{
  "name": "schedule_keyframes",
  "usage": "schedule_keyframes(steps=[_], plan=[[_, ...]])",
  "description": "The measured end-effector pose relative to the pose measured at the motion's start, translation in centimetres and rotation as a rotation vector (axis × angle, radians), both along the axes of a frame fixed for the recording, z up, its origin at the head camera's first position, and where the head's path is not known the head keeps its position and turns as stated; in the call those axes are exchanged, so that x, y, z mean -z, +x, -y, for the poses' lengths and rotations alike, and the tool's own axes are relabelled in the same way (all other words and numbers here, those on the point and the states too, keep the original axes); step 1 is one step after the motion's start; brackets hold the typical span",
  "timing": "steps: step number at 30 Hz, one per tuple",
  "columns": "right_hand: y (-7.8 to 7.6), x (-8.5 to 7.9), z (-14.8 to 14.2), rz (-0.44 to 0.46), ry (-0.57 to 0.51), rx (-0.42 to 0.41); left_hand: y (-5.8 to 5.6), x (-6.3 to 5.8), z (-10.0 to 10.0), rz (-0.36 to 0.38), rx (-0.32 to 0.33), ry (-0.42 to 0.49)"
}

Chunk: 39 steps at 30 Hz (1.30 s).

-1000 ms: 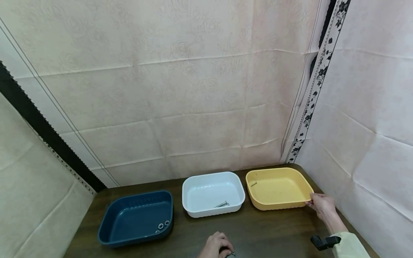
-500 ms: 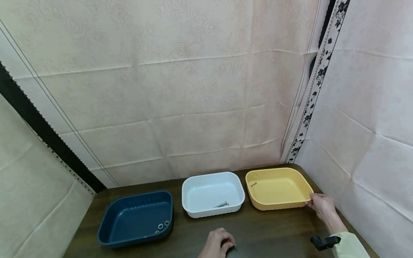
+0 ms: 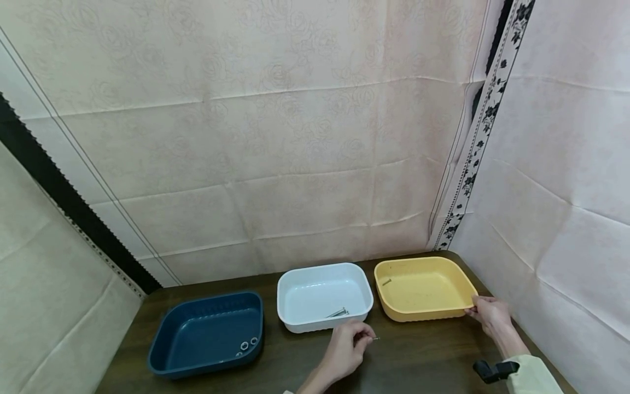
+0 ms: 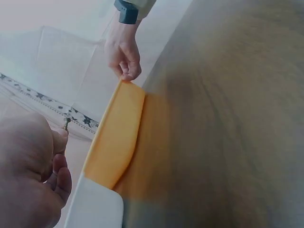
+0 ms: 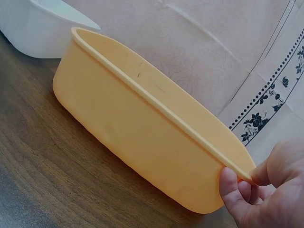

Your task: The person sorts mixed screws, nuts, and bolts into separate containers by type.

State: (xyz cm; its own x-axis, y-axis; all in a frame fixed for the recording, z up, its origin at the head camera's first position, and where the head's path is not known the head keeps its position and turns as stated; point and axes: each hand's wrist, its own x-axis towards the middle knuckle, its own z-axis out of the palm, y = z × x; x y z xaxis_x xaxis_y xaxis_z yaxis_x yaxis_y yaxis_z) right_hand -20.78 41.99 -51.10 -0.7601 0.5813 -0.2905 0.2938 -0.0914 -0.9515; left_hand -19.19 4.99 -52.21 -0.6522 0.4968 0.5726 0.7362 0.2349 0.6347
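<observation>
Three shallow tubs stand in a row on the dark wooden table [image 3: 423, 355]: a blue tub [image 3: 209, 334] on the left, a white tub [image 3: 322, 295] in the middle, a yellow tub [image 3: 423, 288] on the right. My left hand [image 3: 351, 345] hovers just in front of the white tub and pinches a small screw [image 3: 375, 339], seen also as the screw [image 4: 66, 123] at my fingertips. My right hand [image 3: 487, 313] grips the yellow tub's near right corner, thumb over the rim [image 5: 237, 172].
The blue tub holds a few small metal rings [image 3: 246, 345]. Long screws [image 3: 338, 313] lie in the white tub and one small screw [image 3: 386, 282] in the yellow one. Cloth-covered walls close in behind and at the right.
My left hand rose from the table's near edge and moved forward and right, toward the white tub, with the small screw pinched in it. The right hand stayed on the yellow tub.
</observation>
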Motion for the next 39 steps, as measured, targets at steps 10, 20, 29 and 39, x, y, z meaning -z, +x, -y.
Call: schedule_keyframes(steps=[10, 20, 29, 39], plan=[[-0.2, 0.1, -0.1, -0.005, 0.012, 0.008, -1.2, -1.8, -2.4, 0.015, -0.049, 0.000], [-0.2, 0.3, -0.1, -0.014, 0.008, 0.016, -2.6, -2.3, -5.6, -0.051, -0.057, 0.024], [-0.2, 0.3, -0.1, -0.031, 0.010, 0.014, -4.0, -2.5, -7.5, -0.081, -0.083, 0.007], [-0.1, 0.1, 0.0, -0.015, 0.010, -0.001, -5.4, -2.7, -9.5, 0.041, -0.142, -0.070]])
